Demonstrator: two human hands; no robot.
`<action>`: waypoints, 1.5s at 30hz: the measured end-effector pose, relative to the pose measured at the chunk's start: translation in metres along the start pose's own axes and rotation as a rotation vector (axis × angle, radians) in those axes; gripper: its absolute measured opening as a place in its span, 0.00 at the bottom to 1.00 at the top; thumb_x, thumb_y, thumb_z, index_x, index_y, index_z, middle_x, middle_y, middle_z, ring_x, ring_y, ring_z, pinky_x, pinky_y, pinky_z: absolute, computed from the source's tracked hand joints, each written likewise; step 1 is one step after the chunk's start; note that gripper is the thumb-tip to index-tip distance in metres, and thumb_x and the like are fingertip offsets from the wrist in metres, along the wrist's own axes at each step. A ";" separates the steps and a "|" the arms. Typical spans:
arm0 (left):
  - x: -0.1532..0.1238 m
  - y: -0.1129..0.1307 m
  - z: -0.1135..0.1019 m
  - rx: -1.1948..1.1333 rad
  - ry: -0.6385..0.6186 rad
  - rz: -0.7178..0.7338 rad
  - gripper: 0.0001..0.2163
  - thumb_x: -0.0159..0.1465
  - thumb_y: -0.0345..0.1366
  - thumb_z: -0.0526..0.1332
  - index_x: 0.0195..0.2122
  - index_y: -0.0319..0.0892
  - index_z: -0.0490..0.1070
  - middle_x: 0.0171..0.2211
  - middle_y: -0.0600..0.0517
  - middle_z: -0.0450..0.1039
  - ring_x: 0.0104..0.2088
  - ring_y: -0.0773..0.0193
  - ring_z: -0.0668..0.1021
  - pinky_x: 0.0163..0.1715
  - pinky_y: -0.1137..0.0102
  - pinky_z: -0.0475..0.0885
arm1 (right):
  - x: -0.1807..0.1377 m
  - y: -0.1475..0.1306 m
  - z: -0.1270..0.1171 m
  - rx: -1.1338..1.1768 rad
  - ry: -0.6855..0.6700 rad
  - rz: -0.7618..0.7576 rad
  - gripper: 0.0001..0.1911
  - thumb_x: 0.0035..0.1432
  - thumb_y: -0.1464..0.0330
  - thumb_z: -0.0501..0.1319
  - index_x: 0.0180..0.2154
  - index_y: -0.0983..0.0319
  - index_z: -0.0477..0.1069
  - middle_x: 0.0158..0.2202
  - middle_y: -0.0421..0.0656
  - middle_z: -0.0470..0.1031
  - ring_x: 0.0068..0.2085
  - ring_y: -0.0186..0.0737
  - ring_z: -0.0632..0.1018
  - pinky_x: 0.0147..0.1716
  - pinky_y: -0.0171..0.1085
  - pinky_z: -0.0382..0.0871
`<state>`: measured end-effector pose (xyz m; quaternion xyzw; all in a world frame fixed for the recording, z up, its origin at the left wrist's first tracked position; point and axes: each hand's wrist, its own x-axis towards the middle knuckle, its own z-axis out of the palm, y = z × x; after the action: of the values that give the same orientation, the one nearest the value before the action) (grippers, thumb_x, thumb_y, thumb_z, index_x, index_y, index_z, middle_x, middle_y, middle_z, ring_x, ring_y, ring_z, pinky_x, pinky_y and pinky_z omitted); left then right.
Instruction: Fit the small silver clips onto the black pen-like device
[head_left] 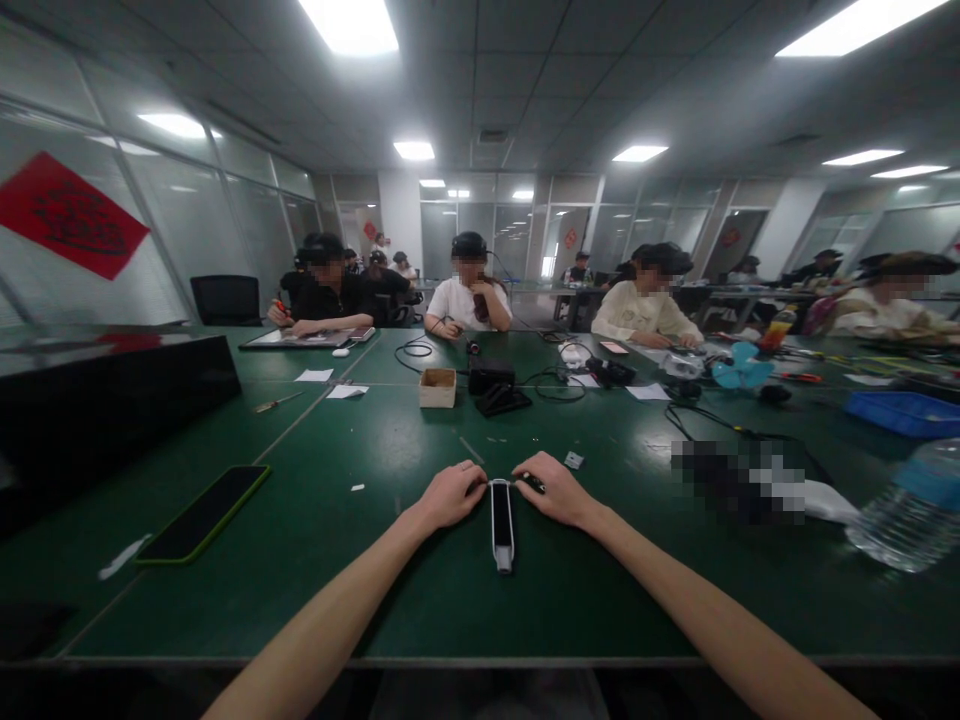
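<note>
A long, narrow device with a white rim and a black middle [502, 520] lies on the green table in front of me, its pale grey end towards me. My left hand [452, 494] is at its far left corner, fingers curled and pressed together. On the other side, my right hand [556, 490] is bent with its fingertips near the far right corner. Small grey bits show between the fingertips and the device; what each hand pinches is too small to name. Something dark shows beneath the right fingers. A small grey metal-like piece [574, 459] lies beyond that hand.
A green-edged phone [206, 515] and a black screen [112, 420] are on the left. Ahead stands a small cardboard box [437, 390]. At the right are a water bottle [911, 510], a blue tray [904, 415] and blue fan blades [742, 368]. Several people sit across the table.
</note>
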<state>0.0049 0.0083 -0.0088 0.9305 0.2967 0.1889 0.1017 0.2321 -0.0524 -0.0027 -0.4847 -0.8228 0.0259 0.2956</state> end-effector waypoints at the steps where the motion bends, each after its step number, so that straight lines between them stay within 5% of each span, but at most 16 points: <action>1: 0.000 0.000 0.000 -0.007 -0.003 0.000 0.07 0.64 0.35 0.52 0.39 0.42 0.67 0.37 0.51 0.69 0.35 0.64 0.72 0.35 0.71 0.67 | 0.000 0.004 -0.004 -0.011 0.017 0.013 0.09 0.59 0.69 0.55 0.40 0.61 0.71 0.38 0.45 0.74 0.41 0.41 0.71 0.42 0.42 0.65; 10: 0.000 0.002 -0.002 -0.010 -0.016 -0.009 0.07 0.64 0.35 0.52 0.39 0.42 0.68 0.37 0.51 0.69 0.35 0.64 0.73 0.36 0.71 0.68 | -0.010 0.038 -0.019 -0.140 -0.066 0.110 0.11 0.57 0.70 0.55 0.42 0.60 0.71 0.43 0.45 0.71 0.45 0.42 0.68 0.44 0.44 0.63; 25: 0.000 0.002 -0.001 -0.006 -0.012 -0.019 0.07 0.64 0.36 0.52 0.39 0.42 0.68 0.37 0.50 0.69 0.36 0.64 0.73 0.36 0.71 0.68 | -0.001 0.030 0.005 -0.121 -0.032 0.043 0.12 0.62 0.66 0.53 0.40 0.59 0.73 0.38 0.45 0.72 0.40 0.41 0.70 0.40 0.42 0.65; 35: 0.000 0.002 -0.003 -0.021 -0.021 -0.019 0.08 0.64 0.36 0.52 0.39 0.42 0.68 0.37 0.50 0.69 0.36 0.64 0.72 0.35 0.71 0.68 | -0.009 0.071 -0.008 -0.231 -0.033 0.254 0.15 0.63 0.66 0.49 0.44 0.59 0.72 0.42 0.46 0.72 0.44 0.42 0.69 0.43 0.42 0.63; 45: 0.000 0.002 -0.002 -0.005 0.005 0.003 0.07 0.64 0.35 0.52 0.38 0.42 0.68 0.36 0.51 0.69 0.35 0.64 0.72 0.35 0.71 0.68 | -0.003 0.052 -0.007 -0.264 -0.073 0.257 0.15 0.61 0.62 0.51 0.43 0.58 0.73 0.43 0.46 0.72 0.44 0.43 0.68 0.43 0.41 0.62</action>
<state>0.0050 0.0070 -0.0069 0.9302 0.2953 0.1922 0.1032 0.2775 -0.0293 -0.0153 -0.6189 -0.7607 -0.0271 0.1935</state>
